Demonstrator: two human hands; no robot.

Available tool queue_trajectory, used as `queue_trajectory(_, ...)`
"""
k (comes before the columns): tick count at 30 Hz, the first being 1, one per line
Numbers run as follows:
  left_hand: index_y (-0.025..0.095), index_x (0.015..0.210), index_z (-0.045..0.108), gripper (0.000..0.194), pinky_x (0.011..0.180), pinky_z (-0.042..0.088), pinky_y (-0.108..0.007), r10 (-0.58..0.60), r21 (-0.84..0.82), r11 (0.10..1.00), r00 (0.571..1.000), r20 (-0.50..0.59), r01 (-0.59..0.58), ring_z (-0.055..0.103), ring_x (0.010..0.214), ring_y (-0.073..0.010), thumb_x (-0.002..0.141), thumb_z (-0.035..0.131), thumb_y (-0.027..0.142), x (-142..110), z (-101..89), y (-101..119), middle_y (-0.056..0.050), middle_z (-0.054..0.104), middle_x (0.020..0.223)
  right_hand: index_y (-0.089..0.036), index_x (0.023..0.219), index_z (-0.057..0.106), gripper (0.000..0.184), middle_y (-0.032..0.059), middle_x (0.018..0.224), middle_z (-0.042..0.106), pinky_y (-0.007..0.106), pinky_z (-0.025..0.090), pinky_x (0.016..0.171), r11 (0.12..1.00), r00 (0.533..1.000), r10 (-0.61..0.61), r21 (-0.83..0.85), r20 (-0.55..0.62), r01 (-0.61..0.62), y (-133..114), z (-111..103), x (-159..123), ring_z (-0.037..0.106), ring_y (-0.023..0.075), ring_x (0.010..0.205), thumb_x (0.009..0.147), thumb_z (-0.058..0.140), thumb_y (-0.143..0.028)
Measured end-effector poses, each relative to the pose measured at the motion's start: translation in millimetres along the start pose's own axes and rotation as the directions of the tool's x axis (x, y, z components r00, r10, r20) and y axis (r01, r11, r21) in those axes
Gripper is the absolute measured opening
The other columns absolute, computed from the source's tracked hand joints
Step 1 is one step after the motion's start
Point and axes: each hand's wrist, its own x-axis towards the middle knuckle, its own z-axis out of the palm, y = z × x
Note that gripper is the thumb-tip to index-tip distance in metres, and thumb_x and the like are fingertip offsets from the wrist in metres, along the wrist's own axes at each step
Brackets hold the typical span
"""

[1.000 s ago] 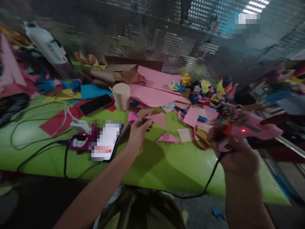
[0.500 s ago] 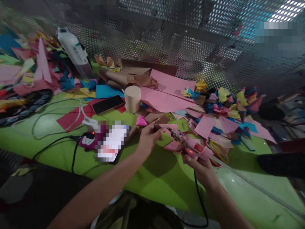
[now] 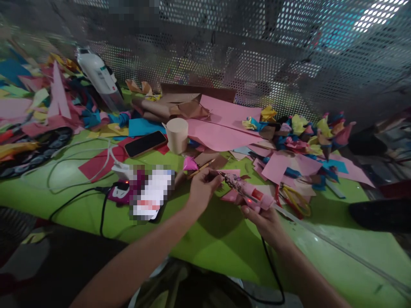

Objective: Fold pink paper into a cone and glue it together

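My right hand (image 3: pixel 261 220) is wrapped round a pink hot glue gun (image 3: pixel 248 192) with a small red light, its nozzle pointing left. A long clear glue stick (image 3: pixel 324 237) sticks out of its back end, and a black cord hangs below. Just left of the nozzle tip, my left hand (image 3: pixel 205 186) is closed in a pinch; whatever is between its fingertips is too small to make out. Behind the fingers lie a pencil (image 3: pixel 201 168) and a small bright pink packet (image 3: pixel 190 163). Pink paper (image 3: pixel 234 196) lies under the glue gun.
Left of my hands are a phone with a lit screen (image 3: pixel 153 194), a purple power strip (image 3: pixel 136 184) and a dark phone (image 3: pixel 145 143). A beige paper cylinder (image 3: pixel 177 136) stands behind. Yellow-handled scissors (image 3: pixel 297 201) lie at right. Paper scraps and a white bottle (image 3: pixel 98 72) line the mesh wall.
The glue gun in my right hand has shifted left, its nozzle closer to my left fingertips. More of the scissors shows. My left hand has moved slightly right, still pinched.
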Motion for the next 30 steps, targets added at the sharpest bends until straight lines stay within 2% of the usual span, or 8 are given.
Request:
queue_trajectory(10, 0.018, 0.062, 0.059, 0.024, 0.058, 0.046, -0.025, 0.023, 0.016, 1.0, 1.0, 0.005, -0.023, 0.055, 0.057, -0.0115, 0.061, 0.08, 0.031, 1.7, 0.9, -3.2, 0.004, 0.058, 0.056, -0.022, 0.096, 0.073, 0.036, 0.0062, 0.097, 0.073, 0.033, 0.053, 0.081, 0.999, 0.999, 0.034, -0.035, -0.007, -0.034, 1.1, -2.4, -2.3, 0.065, 0.0248, 0.092, 0.079, 0.073, -0.054)
queue_trajectory(17, 0.018, 0.062, 0.059, 0.022, 0.059, 0.045, -0.024, 0.022, 0.015, 1.0, 1.0, -0.004, -0.022, 0.053, 0.057, -0.0111, 0.06, 0.078, 0.029, 0.3, 2.1, 0.5, 0.004, 0.058, 0.057, -0.022, 0.091, 0.072, 0.035, 0.004, 0.084, 0.069, 0.03, 0.052, 0.067, 0.998, 1.0, -0.005, -0.055, -0.024, 0.004, -8.0, 0.4, -0.5, 0.061, 0.02, 0.074, 0.077, 0.072, -0.055)
queue_trajectory(23, 0.018, 0.062, 0.059, 0.019, 0.061, 0.045, -0.025, 0.019, 0.048, 0.999, 1.0, -0.008, -0.019, 0.054, 0.058, -0.0119, 0.063, 0.075, 0.029, -1.0, 2.2, 2.1, 0.004, 0.057, 0.058, -0.022, 0.086, 0.069, 0.035, 0.0033, 0.076, 0.065, 0.03, 0.05, 0.061, 0.997, 0.998, -0.058, -0.059, -0.032, 0.056, -12.1, 2.7, 1.0, 0.057, 0.0186, 0.067, 0.078, 0.071, -0.057)
queue_trajectory(30, 0.018, 0.062, 0.059, 0.016, 0.06, 0.045, -0.025, 0.018, 0.034, 0.999, 1.0, -0.01, -0.017, 0.053, 0.057, -0.0117, 0.063, 0.073, 0.026, 0.9, 1.6, 0.3, 0.004, 0.058, 0.058, -0.023, 0.089, 0.071, 0.033, 0.005, 0.087, 0.07, 0.032, 0.052, 0.067, 0.999, 0.999, -0.029, -0.026, -0.018, 0.028, -1.4, 0.2, -0.7, 0.061, 0.0216, 0.078, 0.079, 0.072, -0.054)
